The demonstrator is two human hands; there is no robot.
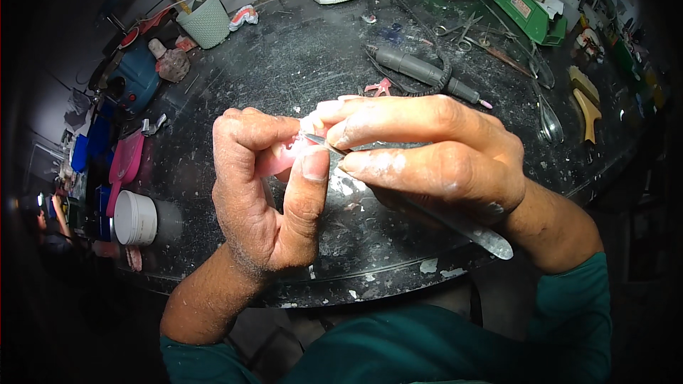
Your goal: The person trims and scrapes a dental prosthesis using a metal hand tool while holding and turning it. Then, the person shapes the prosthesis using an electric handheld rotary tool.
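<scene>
The left hand pinches a pink denture — the right hand pinches a metal carving tool, slanting left toward it.

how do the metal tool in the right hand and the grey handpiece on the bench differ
The metal tool is slim and silvery; the grey handpiece is thicker and darker. The tool is held in the right hand; the handpiece lies on the bench. Both are long and slant down toward the picture's right.

The bench is open left of the obstructing handpiece.
</scene>
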